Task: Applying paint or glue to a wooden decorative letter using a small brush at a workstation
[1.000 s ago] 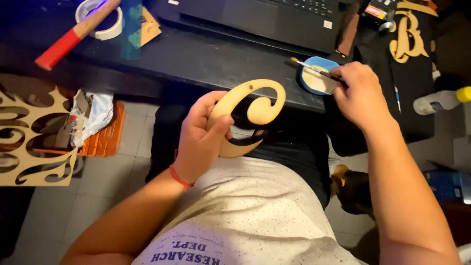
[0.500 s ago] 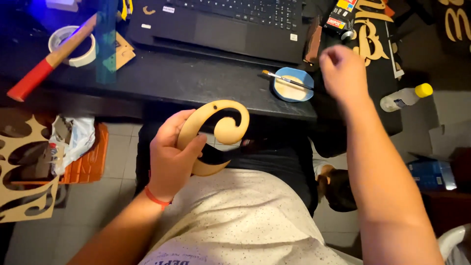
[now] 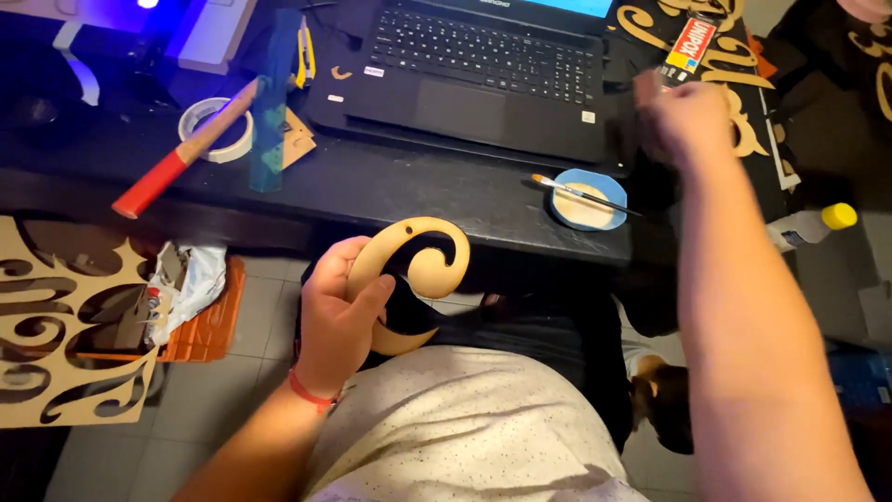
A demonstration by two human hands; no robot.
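far left, a cut-out wooden sheet (image 3: 56, 325) with curly voids leans down by the floor, out of the way, with a crumpled bag on an orange tray (image 3: 200, 321) beside it. up on the dark worktop (image 3: 400, 191) a red-handled hammer (image 3: 181, 158) lies across a roll of tape (image 3: 216, 130), parked within easy reach. centre now: the left hand (image 3: 339, 321) is closed around the stem of a pale wooden scroll piece (image 3: 418, 265), thumb across the front, holding it above the lap just below the worktop edge, face up, so its flat side is open to view. behind it sits a black laptop (image 3: 492, 74). moving right, a thin brush (image 3: 585, 195) rests across a small blue dish (image 3: 590, 200), bristles kept off the worktop. the right hand (image 3: 683, 121) is up near a red-and-white glue box (image 3: 689, 46), blurred, so i cannot tell whether it grips anything. far right, a yellow-capped bottle (image 3: 808, 225) lies on its side.
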